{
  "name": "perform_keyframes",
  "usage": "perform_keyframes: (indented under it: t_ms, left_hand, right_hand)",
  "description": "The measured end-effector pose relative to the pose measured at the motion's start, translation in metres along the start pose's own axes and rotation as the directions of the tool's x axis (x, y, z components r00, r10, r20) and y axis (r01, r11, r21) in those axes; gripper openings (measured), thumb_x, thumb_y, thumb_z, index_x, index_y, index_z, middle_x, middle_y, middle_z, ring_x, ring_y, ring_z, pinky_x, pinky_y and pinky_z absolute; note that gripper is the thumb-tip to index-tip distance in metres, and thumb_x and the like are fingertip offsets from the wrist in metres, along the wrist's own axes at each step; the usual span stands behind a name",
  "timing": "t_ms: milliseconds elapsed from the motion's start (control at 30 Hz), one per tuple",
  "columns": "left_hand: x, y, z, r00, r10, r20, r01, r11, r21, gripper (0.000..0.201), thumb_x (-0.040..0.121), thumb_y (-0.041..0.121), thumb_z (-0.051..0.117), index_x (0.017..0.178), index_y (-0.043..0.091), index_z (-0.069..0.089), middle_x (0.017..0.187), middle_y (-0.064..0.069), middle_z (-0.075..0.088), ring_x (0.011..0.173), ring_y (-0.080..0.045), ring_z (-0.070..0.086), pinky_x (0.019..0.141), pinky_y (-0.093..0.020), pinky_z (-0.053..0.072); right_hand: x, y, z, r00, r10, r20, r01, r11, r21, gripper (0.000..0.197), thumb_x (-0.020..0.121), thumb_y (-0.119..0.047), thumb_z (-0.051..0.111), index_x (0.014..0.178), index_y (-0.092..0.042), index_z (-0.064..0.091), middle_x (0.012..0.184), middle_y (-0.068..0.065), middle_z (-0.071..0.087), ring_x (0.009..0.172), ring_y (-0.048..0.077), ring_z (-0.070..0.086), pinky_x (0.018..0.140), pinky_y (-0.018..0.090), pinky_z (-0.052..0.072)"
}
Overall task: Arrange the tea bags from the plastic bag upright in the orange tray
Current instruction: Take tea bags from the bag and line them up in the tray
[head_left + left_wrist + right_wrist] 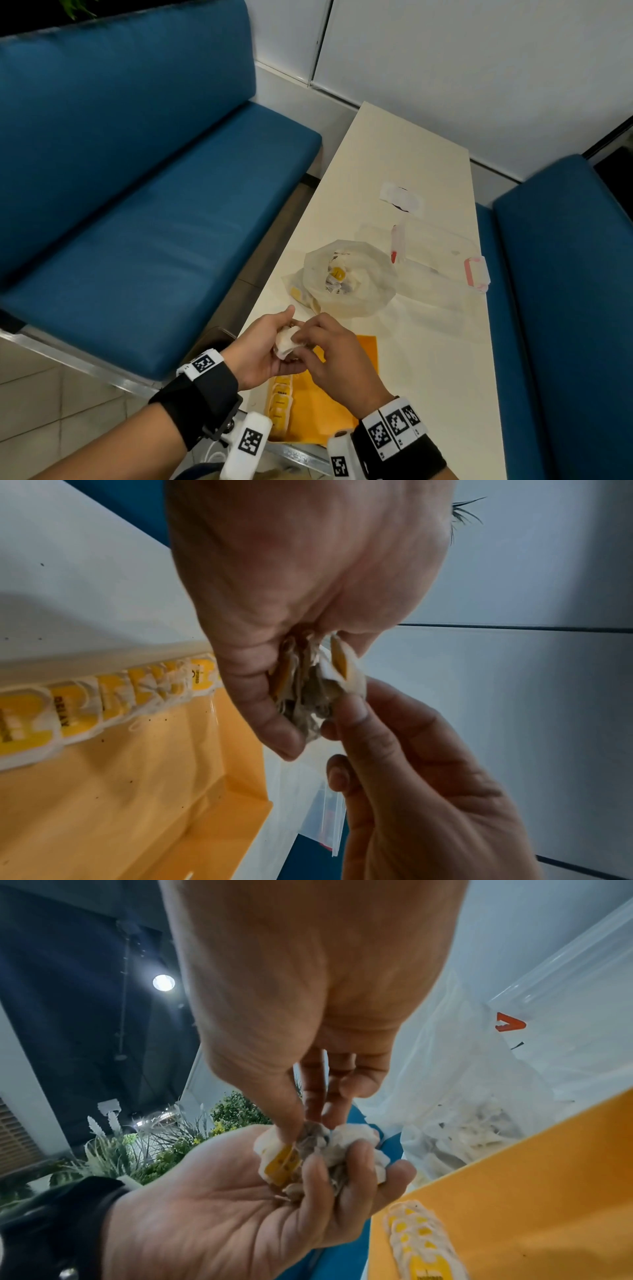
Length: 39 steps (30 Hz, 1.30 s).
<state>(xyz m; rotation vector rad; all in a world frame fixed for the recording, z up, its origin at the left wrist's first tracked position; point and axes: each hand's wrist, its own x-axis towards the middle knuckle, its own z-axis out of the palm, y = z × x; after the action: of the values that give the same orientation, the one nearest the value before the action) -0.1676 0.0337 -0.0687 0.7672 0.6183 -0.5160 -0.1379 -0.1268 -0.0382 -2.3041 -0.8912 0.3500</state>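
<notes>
1. While thumb and fingertips (291,1123) of the right hand (337,356) pinch into a small clump of tea bags (308,1153), the left hand (263,349) cups that clump from below, fingers curled round it, above the near left part of the table (428,359).
2. Beneath both hands sits the orange tray (368,356); a short row of yellow-labelled bags (113,693) stands on edge along its left wall, the rest of its floor bare.
3. Just beyond the tray, the plastic bag (356,277) lies open-mouthed, with many bags visibly inside.
4. Farther right and beyond lie a clear zip pouch (442,260) and a small white wrapper (400,198).
5. Judged from this, the job is at an early stage: one row begun, a handful being sorted, most of the stock not yet moved.
</notes>
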Motion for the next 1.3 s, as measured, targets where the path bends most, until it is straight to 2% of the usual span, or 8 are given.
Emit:
perform_keyframes:
  t_ms: [200,300,367,467,700,867,1167,1300]
  left_hand:
    - [0.002,0.0,-0.003,0.999,0.031,0.035,-0.031,0.999,0.007,0.041,0.105,0.044,0.049,0.108,0.008,0.069,0.1,-0.019,0.069,0.075,-0.025,0.07,0.072,-0.037,0.059]
    - [0.003,0.0,-0.007,0.997,0.038,0.071,-0.035,0.999,-0.033,0.045,0.102,0.047,0.051,0.113,0.007,0.07,0.103,-0.019,0.07,0.087,-0.028,0.07,0.07,-0.034,0.058]
    - [0.002,0.001,-0.008,0.993,0.063,0.103,-0.057,0.997,-0.06,0.041,0.101,0.044,0.054,0.111,0.009,0.072,0.105,-0.02,0.071,0.092,-0.028,0.07,0.07,-0.033,0.057]
    - [0.001,0.0,-0.008,0.986,0.105,0.133,-0.103,0.994,-0.019,0.028,0.099,0.03,0.062,0.114,0.01,0.072,0.109,-0.018,0.073,0.096,-0.028,0.072,0.07,-0.032,0.057]
    - [0.011,-0.002,-0.011,0.983,0.18,0.035,-0.183,0.975,0.127,0.025,0.092,0.014,0.073,0.116,0.01,0.073,0.109,-0.016,0.074,0.092,-0.023,0.071,0.069,-0.029,0.058]
    - [0.015,0.0,-0.012,0.978,0.203,0.04,-0.207,0.947,0.244,0.025,0.091,0.015,0.075,0.115,0.01,0.073,0.108,-0.016,0.075,0.093,-0.024,0.071,0.075,-0.034,0.058]
    - [0.022,0.003,-0.037,0.97,0.236,-0.055,-0.208,0.928,0.31,0.015,0.091,0.015,0.076,0.106,0.016,0.078,0.105,-0.014,0.076,0.091,-0.025,0.073,0.077,-0.036,0.06]
    - [0.02,0.009,-0.053,0.959,0.266,-0.098,-0.23,0.933,0.276,0.016,0.091,0.013,0.075,0.107,0.012,0.076,0.102,-0.013,0.077,0.088,-0.022,0.073,0.08,-0.038,0.06]
  right_hand:
    - [0.005,0.003,-0.003,0.983,0.116,-0.139,-0.09,0.979,0.182,0.005,0.087,-0.014,0.074,0.09,-0.018,0.075,0.089,-0.014,0.062,0.082,0.003,0.061,0.068,0.009,0.043]
    - [0.008,0.009,-0.005,0.943,0.295,-0.155,-0.224,0.905,0.361,0.01,0.087,-0.011,0.073,0.083,-0.021,0.072,0.08,-0.006,0.07,0.078,0.009,0.067,0.067,0.016,0.05]
    - [0.009,0.012,-0.006,0.913,0.39,-0.118,-0.284,0.817,0.502,0.008,0.088,-0.007,0.071,0.084,-0.014,0.07,0.075,0.005,0.073,0.071,0.018,0.071,0.062,0.026,0.054]
    - [0.011,0.015,-0.006,0.89,0.444,-0.104,-0.297,0.738,0.606,0.004,0.09,-0.001,0.068,0.092,-0.004,0.066,0.072,0.013,0.071,0.065,0.027,0.071,0.056,0.03,0.053]
    - [0.015,0.016,-0.01,0.893,0.445,-0.069,-0.342,0.77,0.539,0.018,0.087,-0.012,0.073,0.1,-0.024,0.07,0.085,0.003,0.071,0.068,0.021,0.072,0.055,0.023,0.049]
    - [0.023,0.022,-0.015,0.905,0.405,-0.128,-0.318,0.846,0.429,0.008,0.086,-0.019,0.075,0.087,-0.026,0.073,0.083,-0.004,0.073,0.07,0.018,0.068,0.066,0.028,0.056]
    - [0.035,0.024,-0.045,0.936,0.319,-0.151,-0.259,0.912,0.319,0.013,0.083,-0.008,0.077,0.082,-0.021,0.074,0.077,-0.003,0.07,0.069,0.0,0.057,0.066,0.012,0.048]
    - [0.032,0.034,-0.033,0.949,0.314,0.016,-0.314,0.949,0.004,0.015,0.082,-0.005,0.07,0.079,-0.019,0.075,0.083,-0.008,0.068,0.077,0.002,0.063,0.07,0.014,0.049]
